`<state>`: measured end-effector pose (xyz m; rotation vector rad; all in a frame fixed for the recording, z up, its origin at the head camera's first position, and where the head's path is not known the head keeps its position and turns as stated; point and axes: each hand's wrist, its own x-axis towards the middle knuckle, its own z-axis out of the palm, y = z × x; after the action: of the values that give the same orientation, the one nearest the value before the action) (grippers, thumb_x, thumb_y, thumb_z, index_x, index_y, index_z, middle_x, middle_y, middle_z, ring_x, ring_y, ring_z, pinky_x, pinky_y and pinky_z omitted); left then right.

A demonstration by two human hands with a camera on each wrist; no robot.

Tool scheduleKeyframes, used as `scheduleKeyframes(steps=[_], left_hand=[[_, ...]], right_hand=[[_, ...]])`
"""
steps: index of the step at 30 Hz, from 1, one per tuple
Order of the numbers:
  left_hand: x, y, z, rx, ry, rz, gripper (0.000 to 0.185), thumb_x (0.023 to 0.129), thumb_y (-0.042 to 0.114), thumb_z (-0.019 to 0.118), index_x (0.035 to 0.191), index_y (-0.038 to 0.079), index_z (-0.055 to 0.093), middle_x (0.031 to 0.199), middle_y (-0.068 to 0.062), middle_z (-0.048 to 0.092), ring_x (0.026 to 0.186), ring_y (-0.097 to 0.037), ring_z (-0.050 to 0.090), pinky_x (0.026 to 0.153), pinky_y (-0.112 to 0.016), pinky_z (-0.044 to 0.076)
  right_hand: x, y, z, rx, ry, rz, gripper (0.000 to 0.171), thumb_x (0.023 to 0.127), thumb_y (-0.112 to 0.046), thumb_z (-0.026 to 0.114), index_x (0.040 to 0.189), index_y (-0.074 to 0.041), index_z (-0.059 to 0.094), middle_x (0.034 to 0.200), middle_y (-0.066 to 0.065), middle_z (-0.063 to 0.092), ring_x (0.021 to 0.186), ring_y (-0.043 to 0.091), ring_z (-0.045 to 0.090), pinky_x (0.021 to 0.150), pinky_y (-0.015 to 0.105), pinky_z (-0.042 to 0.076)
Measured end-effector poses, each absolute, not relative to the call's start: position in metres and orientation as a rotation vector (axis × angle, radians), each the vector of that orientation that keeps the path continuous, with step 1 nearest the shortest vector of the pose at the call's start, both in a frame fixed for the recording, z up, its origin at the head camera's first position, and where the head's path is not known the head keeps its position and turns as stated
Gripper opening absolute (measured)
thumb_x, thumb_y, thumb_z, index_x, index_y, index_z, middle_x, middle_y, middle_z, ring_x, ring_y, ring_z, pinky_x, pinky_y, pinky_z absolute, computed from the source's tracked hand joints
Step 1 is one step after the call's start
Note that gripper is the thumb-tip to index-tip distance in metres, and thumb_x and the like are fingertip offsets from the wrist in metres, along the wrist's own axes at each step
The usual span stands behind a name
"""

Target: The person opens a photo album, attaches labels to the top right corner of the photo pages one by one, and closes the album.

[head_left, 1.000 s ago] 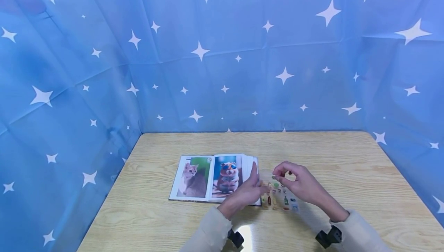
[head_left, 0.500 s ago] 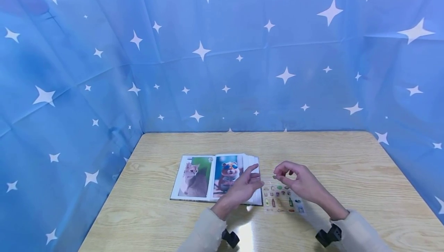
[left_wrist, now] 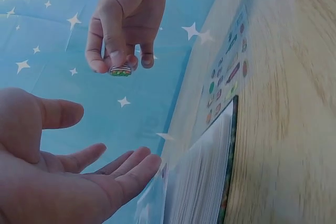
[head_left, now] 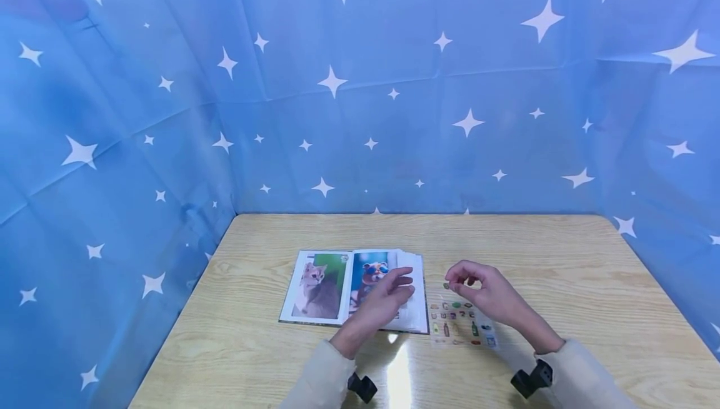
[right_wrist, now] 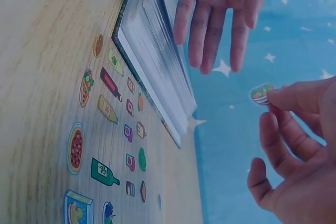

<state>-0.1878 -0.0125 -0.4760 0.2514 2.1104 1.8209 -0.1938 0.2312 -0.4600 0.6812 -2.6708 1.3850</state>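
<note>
Between thumb and fingertips my right hand (head_left: pixel 486 290) pinches a small bowl-shaped sticker (right_wrist: pixel 261 94), striped below and green and orange on top. It is held in the air above the clear sticker sheet (head_left: pixel 461 321), which bears printed bottles, a pizza and other foods. My left hand (head_left: pixel 378 302) hovers over the right page of an open picture book (head_left: pixel 416 299), its fingers extended and holding nothing. On the left page is a cat picture (head_left: pixel 317 290); a picture of an animal in sunglasses (head_left: pixel 360 277) lies partly hidden behind the left hand.
The book and sheet lie side by side on a wooden table (head_left: pixel 236 359). A blue curtain with white stars (head_left: pixel 394 115) hangs behind the table and along its sides. Light glares on the table's front (head_left: pixel 399 371).
My left hand has let go of the sticker sheet and moved left over the book. The right hand keeps its pinch on the sticker, nearly still.
</note>
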Motion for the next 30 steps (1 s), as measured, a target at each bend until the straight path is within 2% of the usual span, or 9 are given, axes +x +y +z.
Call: scheduleKeyframes(steps=[6, 12, 19, 30], left_hand=[[-0.189, -0.022, -0.476, 0.272, 2.166, 1.801, 0.045, 0.102, 0.025, 0.055, 0.145, 0.012, 0.049, 0.143, -0.016, 0.052, 0.129, -0.031, 0.053, 0.102, -0.046, 0.048], [-0.19, -0.032, -0.475, 0.335, 2.274, 1.752, 0.047, 0.102, 0.022, 0.055, 0.146, 0.008, 0.047, 0.142, -0.017, 0.053, 0.133, -0.033, 0.05, 0.109, -0.05, 0.04], [-0.188, -0.041, -0.475, 0.33, 2.363, 1.652, 0.05, 0.103, 0.026, 0.053, 0.15, 0.016, 0.042, 0.15, -0.012, 0.047, 0.137, -0.033, 0.045, 0.111, -0.052, 0.038], [-0.187, -0.054, -0.479, 0.434, 2.5, 1.51, 0.054, 0.102, 0.024, 0.055, 0.152, 0.011, 0.039, 0.153, -0.011, 0.043, 0.142, -0.032, 0.038, 0.115, -0.051, 0.033]], right_hand=[[-0.195, 0.231, -0.461, 0.685, -2.663, 1.405, 0.018, 0.09, 0.003, 0.066, 0.095, -0.014, 0.069, 0.086, -0.003, 0.068, 0.076, 0.007, 0.059, 0.067, 0.026, 0.05], [-0.197, 0.23, -0.462, 0.719, -2.642, 1.427, 0.015, 0.09, 0.002, 0.067, 0.096, -0.011, 0.069, 0.085, -0.006, 0.066, 0.076, 0.007, 0.059, 0.066, 0.026, 0.049], [-0.199, 0.228, -0.464, 0.73, -2.622, 1.469, 0.014, 0.091, 0.003, 0.065, 0.097, -0.009, 0.069, 0.087, 0.003, 0.067, 0.076, 0.009, 0.059, 0.065, 0.026, 0.049], [-0.202, 0.224, -0.463, 0.746, -2.625, 1.51, 0.013, 0.091, 0.002, 0.065, 0.097, -0.008, 0.069, 0.089, 0.006, 0.067, 0.077, 0.009, 0.059, 0.065, 0.026, 0.049]])
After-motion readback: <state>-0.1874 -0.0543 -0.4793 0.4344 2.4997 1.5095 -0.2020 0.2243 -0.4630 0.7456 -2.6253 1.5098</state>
